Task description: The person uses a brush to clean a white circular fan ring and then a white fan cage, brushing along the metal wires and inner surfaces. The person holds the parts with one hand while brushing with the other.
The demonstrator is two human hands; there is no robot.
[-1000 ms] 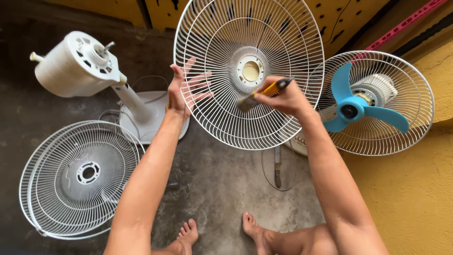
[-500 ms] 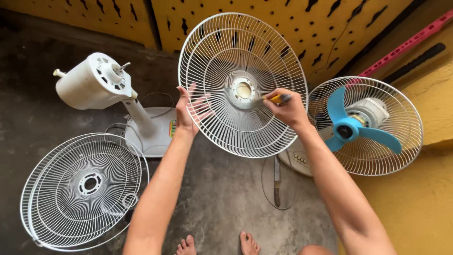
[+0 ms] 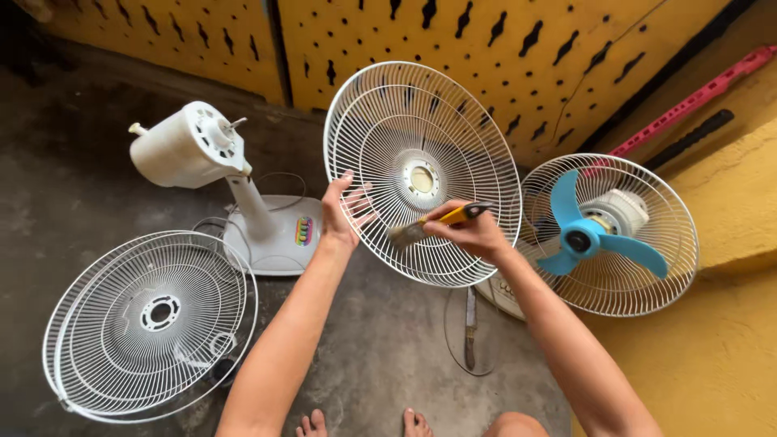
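At centre of the head view, the left hand (image 3: 338,212) grips the 9 o'clock rim of a white wire fan guard (image 3: 421,174), fingers (image 3: 360,201) hooked through the wires, holding the guard upright on edge above the concrete floor (image 3: 380,324). The right hand (image 3: 471,231) is closed around a yellow-handled brush (image 3: 437,222). The brush's long axis runs from 2 o'clock, at the dark handle end, down to 8 o'clock, where the bristles (image 3: 402,235) touch the wires in the guard's lower half, below the round hub opening (image 3: 421,178). The right hand is thus the one nearer the hub, which lies toward 11 o'clock from its knuckles; the left hand stays at the rim.

Surroundings: a second guard (image 3: 150,324) lies flat on the floor at 8 o'clock; a bare fan motor on its stand (image 3: 194,150) is at 10 o'clock; a fan with a blue blade (image 3: 591,239) inside its rear guard stands at 3 o'clock, just beside the held guard. A slim dark tool (image 3: 470,328) lies on the floor below the guard. Yellow perforated panels (image 3: 486,48) close the background. Bare toes show at 6 o'clock.
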